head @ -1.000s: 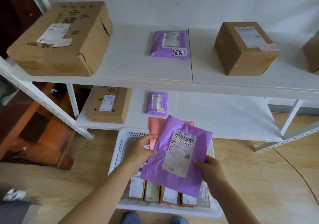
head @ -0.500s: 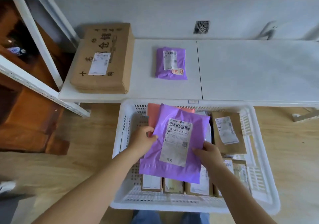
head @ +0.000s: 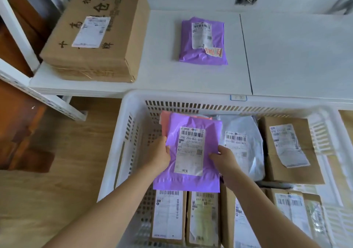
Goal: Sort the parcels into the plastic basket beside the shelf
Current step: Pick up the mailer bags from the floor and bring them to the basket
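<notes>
Head view showed that we had brought the purple parcel (head: pixel 188 152) lower, from up by the shelf down inside the white basket (head: pixel 126 133). Our left hand (head: pixel 159 157) and right hand (head: pixel 223 158) each pinched one side of it. We thought it was almost ready to drop.

Purple parcel (head: pixel 191 152) over white basket (head: pixel 131 117)
</notes>
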Demonstrator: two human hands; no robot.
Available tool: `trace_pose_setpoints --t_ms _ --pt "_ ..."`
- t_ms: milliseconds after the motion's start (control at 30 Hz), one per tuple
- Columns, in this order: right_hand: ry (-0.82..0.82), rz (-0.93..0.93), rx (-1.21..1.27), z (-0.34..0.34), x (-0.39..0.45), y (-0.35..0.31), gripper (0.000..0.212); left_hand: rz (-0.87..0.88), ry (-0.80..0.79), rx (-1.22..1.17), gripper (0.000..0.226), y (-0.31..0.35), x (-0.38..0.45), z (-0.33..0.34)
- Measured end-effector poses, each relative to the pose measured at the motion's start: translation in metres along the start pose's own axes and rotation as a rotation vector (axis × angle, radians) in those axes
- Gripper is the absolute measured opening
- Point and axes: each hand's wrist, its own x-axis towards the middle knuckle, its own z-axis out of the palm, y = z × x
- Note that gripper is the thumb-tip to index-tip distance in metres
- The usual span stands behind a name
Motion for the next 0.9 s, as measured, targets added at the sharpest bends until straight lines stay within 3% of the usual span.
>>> trace_pose_setpoints --t_ms 167,267,367,433,533,633,700,833,900 --pt "0.018 -0.040 -0.017 0.003 0.016 0.011 0.021 0.013 -0.129 -0.028 0.012 0.000 0.012 0.006" --pt "0.021 -0.037 -0.006 -0.008 0.005 0.011 0.020 -0.030 0.024 0.064 0.020 0.007 0.000 0.006" --pt "0.099 -0.052 0.047 -0.035 -0.010 0.005 0.020 0.174 0.120 0.091 0.020 0.030 -0.022 -0.001" --pt "0.162 -0.058 0.066 -0.061 -0.015 -0.001 0.018 0.288 0.077 0.083 0.018 0.053 -0.031 -0.005" --pt "0.219 -0.101 0.002 -0.094 -0.016 -0.003 0.015 0.312 -0.019 -0.011 0.007 0.089 -0.036 -0.003" --pt "0.236 -0.177 0.005 -0.114 -0.019 0.000 0.050 0.323 -0.030 -0.030 0.050 0.111 -0.036 0.015" --pt "0.270 -0.251 0.000 -0.128 -0.016 0.005 0.062 0.383 -0.024 -0.010 0.060 0.118 -0.036 0.030" --pt "0.398 -0.344 -0.201 -0.143 0.003 0.019 0.041 0.503 -0.060 0.123 0.034 0.129 -0.026 0.053" --pt "0.368 -0.317 -0.270 -0.144 0.015 0.028 0.037 0.538 -0.028 0.273 0.029 0.132 -0.019 0.062"
